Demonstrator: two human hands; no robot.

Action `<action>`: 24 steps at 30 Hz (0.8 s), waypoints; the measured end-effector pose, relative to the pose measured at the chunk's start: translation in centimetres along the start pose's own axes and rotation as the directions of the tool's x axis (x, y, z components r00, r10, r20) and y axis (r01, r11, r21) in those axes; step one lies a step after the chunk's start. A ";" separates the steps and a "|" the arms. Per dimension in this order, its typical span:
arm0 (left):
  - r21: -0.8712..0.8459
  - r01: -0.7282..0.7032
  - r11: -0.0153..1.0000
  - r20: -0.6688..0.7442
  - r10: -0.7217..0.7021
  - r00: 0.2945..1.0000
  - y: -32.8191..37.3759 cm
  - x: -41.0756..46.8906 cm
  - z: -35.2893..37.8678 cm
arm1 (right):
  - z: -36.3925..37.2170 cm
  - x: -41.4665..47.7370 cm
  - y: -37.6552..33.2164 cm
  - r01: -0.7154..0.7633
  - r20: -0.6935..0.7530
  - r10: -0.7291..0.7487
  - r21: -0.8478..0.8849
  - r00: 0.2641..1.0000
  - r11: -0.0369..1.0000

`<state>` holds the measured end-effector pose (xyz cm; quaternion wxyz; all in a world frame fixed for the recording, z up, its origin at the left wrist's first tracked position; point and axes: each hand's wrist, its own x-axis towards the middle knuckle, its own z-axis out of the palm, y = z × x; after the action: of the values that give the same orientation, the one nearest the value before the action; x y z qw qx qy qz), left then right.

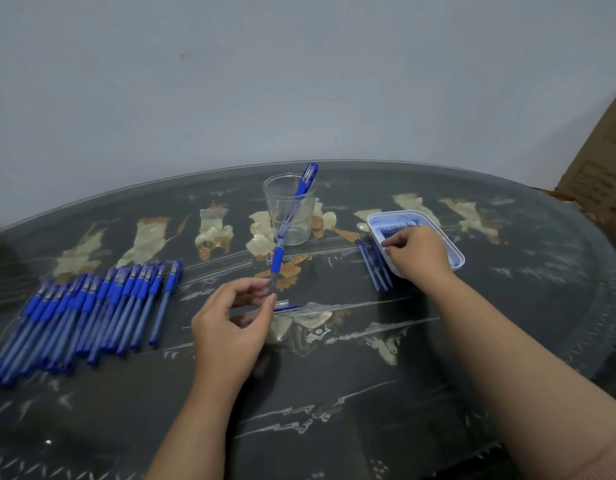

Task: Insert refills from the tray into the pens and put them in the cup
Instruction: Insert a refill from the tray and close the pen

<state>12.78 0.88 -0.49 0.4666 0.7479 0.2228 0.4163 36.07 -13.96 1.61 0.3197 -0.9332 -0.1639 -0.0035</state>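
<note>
My left hand (230, 323) pinches a pen (277, 259) by its near, clear end between thumb and fingertips. The barrel points up and away from me, so the end I hold is ready to take a refill. My right hand (417, 254) has gone for that refill. It lies in the tray (450, 242), well out to the right of my left hand, with its fingers bent down onto the refills (398, 232). I cannot tell whether one is pinched yet, because my knuckles hide the fingertips.

The cup (282, 202) stands just beyond my left hand, on the line of the pen I hold, which makes for a short drop once it is filled. One finished pen (308, 174) leans in it already. The row (92, 306) of waiting pens lies off the outer side of my left hand, caps away from me, easy to draw from one at a time. A small clear piece and a thin blue bit (287, 307) lie just past my left fingertips (parts of this pen, I would guess). A few blue sticks (376, 268) lie against the tray on the side nearer my left hand. I cannot tell if they are pens or refills.

The table (334, 393) is a rounded glass top over dark, pale-figured inlay, so thin parts could roll on it. Behind it is a plain pale wall (299, 81), and beyond my right hand stands a cardboard box (604, 150).
</note>
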 end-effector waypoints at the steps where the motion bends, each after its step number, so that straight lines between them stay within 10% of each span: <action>1: 0.002 0.002 1.000 -0.002 -0.002 1.000 0.0 0.0 0.0 | -0.1 0.1 0.1 -0.008 0.017 0.008 0.005 1.000 1.000; 24: 0.007 0.007 1.000 0.028 -0.007 1.000 0.3 -0.1 0.1 | 0.6 0.5 0.4 -0.103 0.009 0.104 -0.053 0.995 0.993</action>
<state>12.80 0.60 -0.29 0.4686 0.7543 0.2202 0.4036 36.63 -13.74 0.98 0.2937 -0.9486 -0.1169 0.0141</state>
